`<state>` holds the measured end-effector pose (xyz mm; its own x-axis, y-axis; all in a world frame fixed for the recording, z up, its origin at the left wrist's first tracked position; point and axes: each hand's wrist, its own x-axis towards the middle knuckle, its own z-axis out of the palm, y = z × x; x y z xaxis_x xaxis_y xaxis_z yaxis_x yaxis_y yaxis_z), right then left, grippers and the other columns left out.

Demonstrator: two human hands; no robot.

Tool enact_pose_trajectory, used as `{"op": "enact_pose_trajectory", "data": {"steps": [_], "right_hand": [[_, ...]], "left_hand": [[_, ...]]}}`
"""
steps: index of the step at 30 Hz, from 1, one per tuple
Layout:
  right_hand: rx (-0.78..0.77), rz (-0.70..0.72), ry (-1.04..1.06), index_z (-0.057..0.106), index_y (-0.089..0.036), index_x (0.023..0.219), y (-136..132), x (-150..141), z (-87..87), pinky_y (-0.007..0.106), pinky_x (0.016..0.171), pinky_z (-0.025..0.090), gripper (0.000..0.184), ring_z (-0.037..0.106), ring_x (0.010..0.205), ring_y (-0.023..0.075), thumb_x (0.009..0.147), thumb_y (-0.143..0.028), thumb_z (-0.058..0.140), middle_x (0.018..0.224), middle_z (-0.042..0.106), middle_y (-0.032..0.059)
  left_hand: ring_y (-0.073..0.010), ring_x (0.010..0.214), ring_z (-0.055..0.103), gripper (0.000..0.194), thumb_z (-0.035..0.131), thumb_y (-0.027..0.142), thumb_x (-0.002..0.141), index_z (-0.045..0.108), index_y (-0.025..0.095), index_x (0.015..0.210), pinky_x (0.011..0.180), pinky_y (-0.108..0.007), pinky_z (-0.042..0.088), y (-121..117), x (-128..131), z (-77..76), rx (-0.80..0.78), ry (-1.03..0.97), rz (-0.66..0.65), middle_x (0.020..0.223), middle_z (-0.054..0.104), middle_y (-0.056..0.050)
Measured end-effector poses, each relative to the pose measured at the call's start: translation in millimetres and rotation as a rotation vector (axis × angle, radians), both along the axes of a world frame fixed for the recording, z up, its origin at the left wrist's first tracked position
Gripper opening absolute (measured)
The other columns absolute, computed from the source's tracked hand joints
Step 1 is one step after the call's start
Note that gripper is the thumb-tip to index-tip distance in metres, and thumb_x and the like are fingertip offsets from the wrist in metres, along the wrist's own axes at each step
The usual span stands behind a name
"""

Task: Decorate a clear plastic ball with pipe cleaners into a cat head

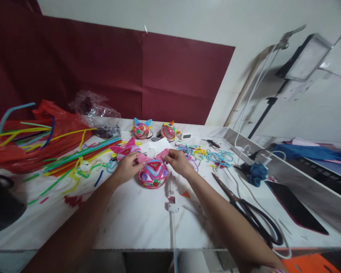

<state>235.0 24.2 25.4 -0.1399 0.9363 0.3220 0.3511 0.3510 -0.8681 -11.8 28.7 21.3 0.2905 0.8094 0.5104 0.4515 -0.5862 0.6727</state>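
A round animal-face craft (152,175) made of pink, blue and white pipe cleaners rests on the white table, its two pink ears pointing up. My left hand (128,167) pinches the ear on the left, and my right hand (178,161) pinches the one on the right. Just right of the face lies a white glue gun (172,191), its cord running toward the front edge. Behind my left hand sits a second pink-eared craft (126,148), partly covered by that hand.
Two finished-looking animal faces (141,129) stand at the back. Pipe cleaners (82,153) and a red plastic bag (53,113) fill the left side. Large black-handled scissors (247,208) lie right, near a black phone-like slab (297,206). A dark round object (5,204) stands front left.
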Motion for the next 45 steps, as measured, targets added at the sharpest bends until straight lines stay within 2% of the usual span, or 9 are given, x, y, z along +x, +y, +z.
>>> {"op": "enact_pose_trajectory", "data": {"steps": [10,20,26,33,45], "right_hand": [[0.118,0.04,-0.112,0.05,-0.023,0.065,-2.5,2.1,12.1,0.028,0.059,0.031,0.034,0.039,0.063,0.0138,0.084,-0.047,0.065,0.063,0.05,-0.0026],[0.106,0.05,-0.104,0.052,-0.022,0.065,-6.7,0.7,16.2,0.028,0.059,0.032,0.033,0.039,0.063,0.0138,0.085,-0.045,0.067,0.063,0.05,-0.0029],[0.089,0.063,-0.068,0.058,-0.022,0.069,-8.6,0.0,13.3,0.028,0.059,0.033,0.032,0.042,0.064,0.0144,0.084,-0.049,0.068,0.065,0.054,-0.0016],[0.061,0.057,-0.024,0.052,-0.023,0.066,-5.4,0.5,8.2,0.029,0.059,0.032,0.041,0.039,0.062,0.0138,0.082,-0.056,0.07,0.063,0.049,-0.003],[0.03,0.109,0.014,0.053,-0.022,0.069,-10.2,2.7,16.3,0.03,0.064,0.036,0.051,0.042,0.066,0.0138,0.078,-0.067,0.074,0.067,0.05,-0.0033]], "left_hand": [[-0.0211,0.077,0.069,0.01,0.07,0.03,0.08,0.068,0.022,0.086,0.072,-0.031,0.058,2.3,-0.3,-3.4,0.006,-0.045,-0.011,0.079,0.07,-0.001],[-0.022,0.078,0.069,0.012,0.069,0.033,0.079,0.068,0.022,0.086,0.073,-0.032,0.058,-0.3,0.0,-0.4,-0.004,-0.034,0.005,0.08,0.071,-0.001],[-0.0206,0.073,0.066,0.011,0.068,0.034,0.079,0.066,0.023,0.082,0.07,-0.031,0.057,-0.2,1.0,-0.3,0.024,-0.016,0.012,0.074,0.068,0.0],[-0.0191,0.071,0.063,0.017,0.063,0.037,0.081,0.059,0.023,0.072,0.07,-0.032,0.054,-1.0,1.1,0.7,0.015,0.023,0.012,0.074,0.066,-0.001],[-0.0209,0.075,0.067,0.011,0.069,0.033,0.08,0.066,0.023,0.083,0.072,-0.032,0.057,0.1,0.1,-1.6,-0.014,-0.04,-0.016,0.077,0.069,-0.001]]}}
